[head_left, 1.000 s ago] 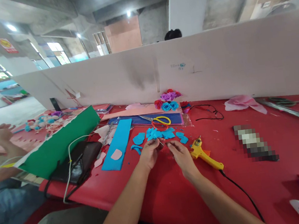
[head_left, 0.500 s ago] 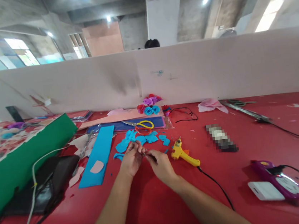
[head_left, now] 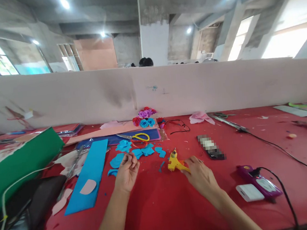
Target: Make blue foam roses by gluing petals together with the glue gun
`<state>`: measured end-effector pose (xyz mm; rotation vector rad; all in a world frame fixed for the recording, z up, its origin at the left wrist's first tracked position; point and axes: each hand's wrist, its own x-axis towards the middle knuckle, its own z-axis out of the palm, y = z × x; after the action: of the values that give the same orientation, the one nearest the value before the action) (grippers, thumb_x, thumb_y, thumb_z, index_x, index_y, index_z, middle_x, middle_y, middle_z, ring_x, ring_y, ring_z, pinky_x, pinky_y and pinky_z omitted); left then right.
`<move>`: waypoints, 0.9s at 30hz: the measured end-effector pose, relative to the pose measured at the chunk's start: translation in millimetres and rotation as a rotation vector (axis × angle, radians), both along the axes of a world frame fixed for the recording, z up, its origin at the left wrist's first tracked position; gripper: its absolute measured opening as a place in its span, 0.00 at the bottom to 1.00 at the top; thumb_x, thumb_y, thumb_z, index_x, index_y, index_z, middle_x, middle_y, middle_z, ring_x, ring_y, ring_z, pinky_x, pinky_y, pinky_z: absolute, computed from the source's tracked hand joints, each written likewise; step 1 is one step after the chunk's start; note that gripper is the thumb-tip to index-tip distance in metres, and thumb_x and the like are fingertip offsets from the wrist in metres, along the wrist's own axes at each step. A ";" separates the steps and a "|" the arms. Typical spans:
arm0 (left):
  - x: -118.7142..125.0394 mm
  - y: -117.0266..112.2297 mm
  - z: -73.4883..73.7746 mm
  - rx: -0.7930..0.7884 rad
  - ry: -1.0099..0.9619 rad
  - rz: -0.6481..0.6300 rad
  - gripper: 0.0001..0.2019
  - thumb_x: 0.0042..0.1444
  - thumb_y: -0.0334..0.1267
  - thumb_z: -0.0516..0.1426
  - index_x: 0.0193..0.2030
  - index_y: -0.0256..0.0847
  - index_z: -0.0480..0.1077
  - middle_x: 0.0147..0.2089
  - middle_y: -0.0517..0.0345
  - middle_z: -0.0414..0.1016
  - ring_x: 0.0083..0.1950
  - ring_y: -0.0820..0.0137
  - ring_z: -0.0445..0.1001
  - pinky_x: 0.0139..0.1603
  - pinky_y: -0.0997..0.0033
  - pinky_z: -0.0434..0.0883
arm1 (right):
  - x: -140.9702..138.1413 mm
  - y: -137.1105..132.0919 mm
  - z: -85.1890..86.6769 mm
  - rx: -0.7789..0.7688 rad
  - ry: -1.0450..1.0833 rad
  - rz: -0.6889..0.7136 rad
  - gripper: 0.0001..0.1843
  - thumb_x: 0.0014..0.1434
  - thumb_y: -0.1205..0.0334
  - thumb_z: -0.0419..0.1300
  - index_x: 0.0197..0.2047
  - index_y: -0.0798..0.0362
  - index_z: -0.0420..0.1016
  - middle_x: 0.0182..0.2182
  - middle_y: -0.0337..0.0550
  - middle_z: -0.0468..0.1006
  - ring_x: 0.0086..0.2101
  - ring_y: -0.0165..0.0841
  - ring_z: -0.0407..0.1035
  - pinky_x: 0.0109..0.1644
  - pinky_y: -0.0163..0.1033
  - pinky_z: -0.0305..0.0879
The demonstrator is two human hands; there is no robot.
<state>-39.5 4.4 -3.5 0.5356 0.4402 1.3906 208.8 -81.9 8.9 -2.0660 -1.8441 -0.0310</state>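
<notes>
My left hand (head_left: 128, 171) is closed in a pinch just in front of the cut blue paper pieces (head_left: 117, 161). What its fingertips hold is too small to make out. Over the handle of a yellow hot glue gun (head_left: 173, 162) lies my right hand (head_left: 201, 174), its fingers wrapped around the grip. The gun rests on the red table with its nozzle pointing away from me. More blue petals (head_left: 148, 150) lie between the two hands, beyond the fingertips. A long blue paper strip (head_left: 98, 169) with a pink petal (head_left: 88, 187) on it is left of my left hand.
Yellow-handled scissors (head_left: 141, 136) lie behind the petals, near finished paper flowers (head_left: 147, 121). A partly blurred black object (head_left: 211, 147) and a purple power strip (head_left: 261, 182) with a white adapter (head_left: 249, 192) are at right. A green board (head_left: 22, 155) and black bag (head_left: 38, 202) stand left.
My right hand has left my left hand and moved right onto the glue gun handle. My left hand stays pinched near the petals. The head view has turned rightward and tilted up.
</notes>
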 end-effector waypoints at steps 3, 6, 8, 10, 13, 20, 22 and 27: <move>1.6 0.2 -1.9 -0.006 0.056 -0.012 0.03 0.49 0.30 0.61 0.31 0.37 0.70 0.25 0.65 0.64 0.23 0.81 0.58 0.27 0.81 0.63 | 6.4 -6.0 -5.2 -0.097 -0.060 0.000 0.08 0.56 0.62 0.56 0.39 0.51 0.75 0.38 0.49 0.75 0.37 0.39 0.70 0.34 0.38 0.61; 1.1 1.1 -3.5 -0.005 0.105 -0.006 0.04 0.48 0.30 0.61 0.32 0.37 0.71 0.25 0.64 0.66 0.24 0.81 0.59 0.27 0.81 0.64 | 4.6 -8.8 -6.3 -0.102 -0.097 0.020 0.08 0.57 0.66 0.55 0.39 0.51 0.74 0.37 0.48 0.76 0.38 0.39 0.70 0.33 0.37 0.61; 0.3 2.2 -4.5 -0.013 0.115 0.019 0.04 0.47 0.30 0.62 0.31 0.37 0.70 0.26 0.63 0.67 0.24 0.81 0.60 0.26 0.80 0.63 | 5.7 -10.0 -5.9 -0.073 -0.124 0.019 0.09 0.56 0.67 0.55 0.39 0.51 0.74 0.37 0.48 0.76 0.39 0.40 0.69 0.34 0.37 0.61; -0.3 2.9 -5.7 -0.022 0.126 0.034 0.05 0.47 0.31 0.62 0.31 0.38 0.70 0.26 0.64 0.67 0.23 0.81 0.60 0.26 0.80 0.63 | 10.1 -11.7 -5.4 -0.059 -0.140 0.012 0.09 0.56 0.69 0.54 0.37 0.50 0.74 0.36 0.47 0.76 0.40 0.40 0.69 0.35 0.38 0.62; -0.7 2.8 -7.9 -0.024 0.154 0.036 0.06 0.47 0.32 0.62 0.32 0.38 0.70 0.25 0.64 0.66 0.22 0.81 0.59 0.25 0.81 0.62 | 17.7 -15.2 -6.3 -0.050 -0.133 0.006 0.10 0.57 0.69 0.54 0.37 0.50 0.75 0.36 0.48 0.76 0.40 0.41 0.68 0.37 0.40 0.63; -0.6 3.2 -12.7 0.010 0.238 0.033 0.07 0.47 0.36 0.63 0.34 0.38 0.71 0.22 0.66 0.64 0.20 0.83 0.56 0.23 0.82 0.60 | 7.9 -36.2 -9.4 0.163 -0.060 -0.035 0.21 0.58 0.66 0.52 0.55 0.50 0.67 0.50 0.52 0.70 0.47 0.46 0.65 0.49 0.52 0.63; -0.3 3.9 -14.4 0.023 0.248 0.039 0.06 0.48 0.36 0.62 0.33 0.38 0.71 0.19 0.67 0.61 0.18 0.82 0.53 0.21 0.82 0.58 | -2.3 -49.4 -12.5 0.209 0.009 0.007 0.21 0.59 0.65 0.51 0.56 0.47 0.66 0.50 0.50 0.70 0.49 0.46 0.65 0.51 0.53 0.63; 1.1 4.8 -17.3 0.073 0.251 0.074 0.04 0.50 0.36 0.61 0.29 0.37 0.71 0.15 0.67 0.55 0.18 0.80 0.52 0.21 0.80 0.58 | -27.2 -80.0 -33.2 0.274 0.118 0.154 0.22 0.59 0.64 0.52 0.57 0.45 0.63 0.50 0.48 0.71 0.49 0.42 0.66 0.52 0.50 0.66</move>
<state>-38.4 9.2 -20.8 0.7647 0.6175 1.4199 181.6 -161.9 -24.3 -1.7023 -1.8090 -0.1125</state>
